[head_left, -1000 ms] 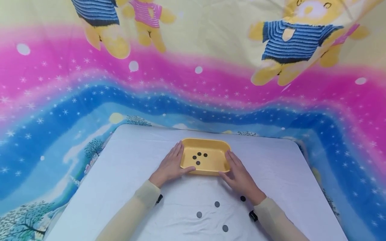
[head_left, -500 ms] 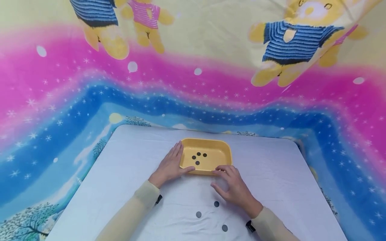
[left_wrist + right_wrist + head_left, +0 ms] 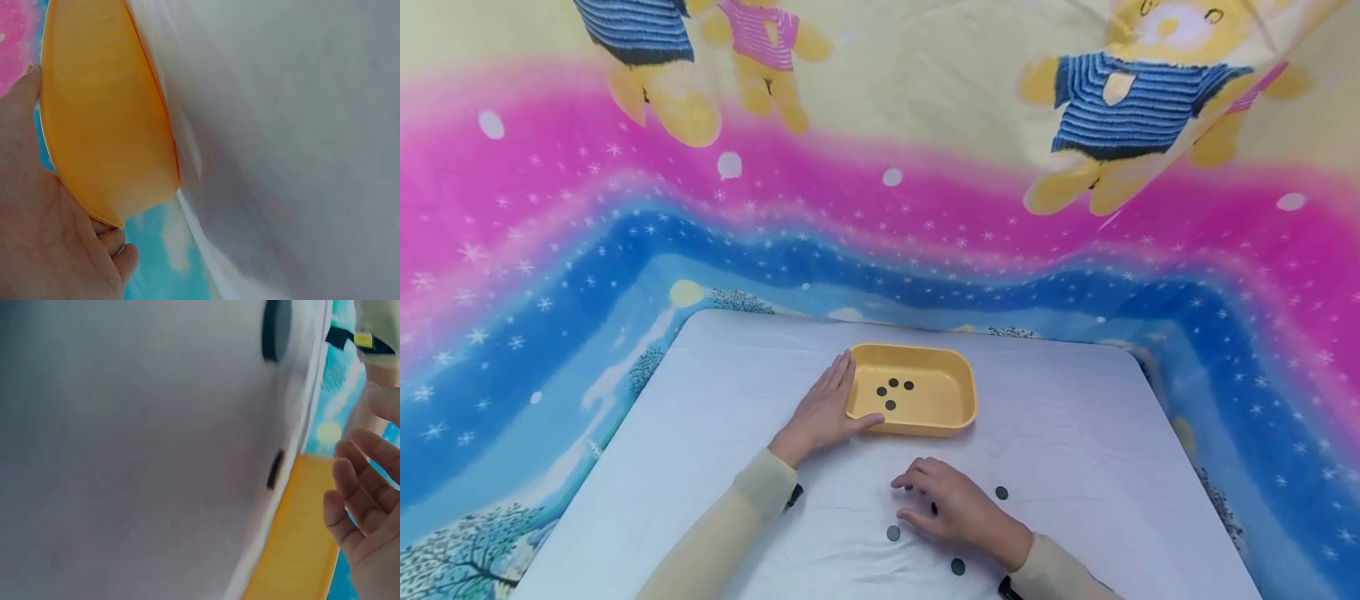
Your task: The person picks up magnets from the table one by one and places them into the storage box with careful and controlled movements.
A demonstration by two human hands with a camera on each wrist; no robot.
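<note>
Yellow tub (image 3: pixel 106 112), outer wall facing camera, base edge along the white-covered worktop (image 3: pixel 300 125) on its right. Left hand (image 3: pixel 53 231) at tub's left: thumb touches the rim, two fingertips show just past its lower corner. Printed backdrop (image 3: pixel 165 250) blue below tub, pink off its upper left.

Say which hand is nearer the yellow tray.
Left. The left hand touches the yellow tray at its left end; the right hand is apart from it, closer to the person.
</note>
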